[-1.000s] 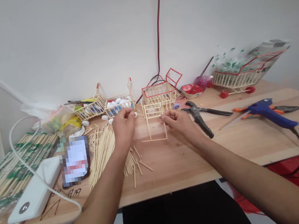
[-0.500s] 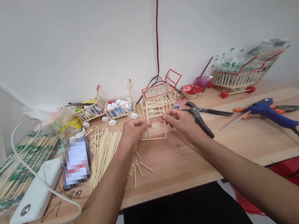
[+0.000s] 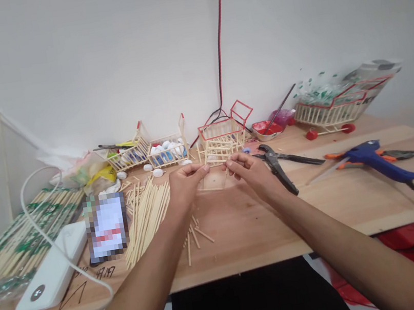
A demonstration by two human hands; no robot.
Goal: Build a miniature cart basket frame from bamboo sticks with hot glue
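Observation:
Between my hands is a small open frame of thin wooden sticks (image 3: 219, 162), tilted, with several crossbars at its far end. My left hand (image 3: 188, 178) pinches its left side between thumb and fingers. On the right side, my right hand (image 3: 246, 169) pinches it the same way. Just behind the frame stands a miniature stick cart (image 3: 217, 131) with a red rim and a red handle loop; the frame overlaps it in view. Loose wooden sticks (image 3: 146, 218) lie in a pile left of my left forearm, and short cut pieces (image 3: 195, 234) lie beside that forearm.
Black-handled pliers (image 3: 277, 168) and a blue glue gun (image 3: 378, 158) lie to the right. Behind are a dish of red paint (image 3: 267, 129) and a bottle-filled cart (image 3: 334, 105). Two smaller carts (image 3: 168, 153) stand back left. A phone (image 3: 107, 227) and white power strip (image 3: 53, 268) lie left.
The stick frame has tipped in my hands, its near end now fainter and its crossbars slightly lower. Both hands keep their pinch in nearly the same place. The camera view has shifted slightly.

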